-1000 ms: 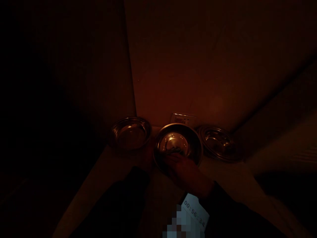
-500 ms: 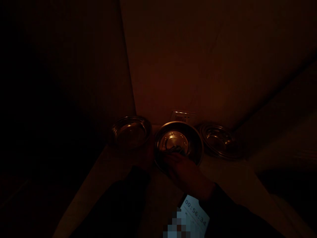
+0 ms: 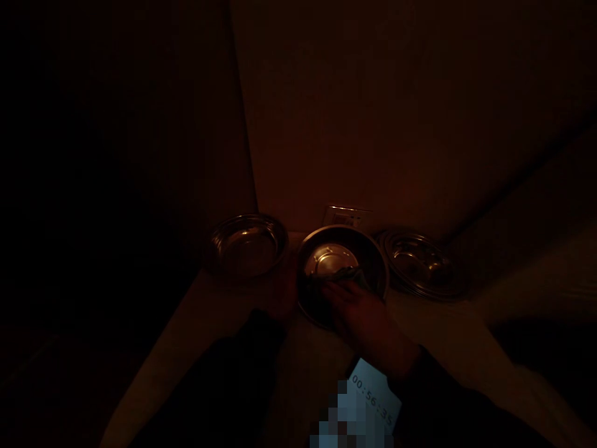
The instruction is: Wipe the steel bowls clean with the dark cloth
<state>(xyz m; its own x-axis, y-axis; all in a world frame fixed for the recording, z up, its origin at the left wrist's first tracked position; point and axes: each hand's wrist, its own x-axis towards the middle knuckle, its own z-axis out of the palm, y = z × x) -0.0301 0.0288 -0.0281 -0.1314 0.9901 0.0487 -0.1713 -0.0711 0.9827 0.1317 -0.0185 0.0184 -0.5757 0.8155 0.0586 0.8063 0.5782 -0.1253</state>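
The scene is very dark. Three shiny metal bowls stand in a row on a pale surface against a wall. My right hand (image 3: 361,314) reaches into the middle bowl (image 3: 373,258) and presses a dark cloth (image 3: 342,277) against its inside, fingers closed on it. At that bowl's left rim rests my left hand (image 3: 282,295), which appears to grip the rim; its fingers are hard to make out. The left bowl (image 3: 246,246) and the right bowl (image 3: 422,264) stand untouched on either side.
A small pale wall plate (image 3: 347,216) sits just behind the middle bowl. On my right wrist a lit screen (image 3: 373,401) shows a timer. A wall corner runs up at left. The surface's left edge drops into darkness.
My right hand with the cloth has moved a little right and further into the middle bowl. The bowls have stayed in place.
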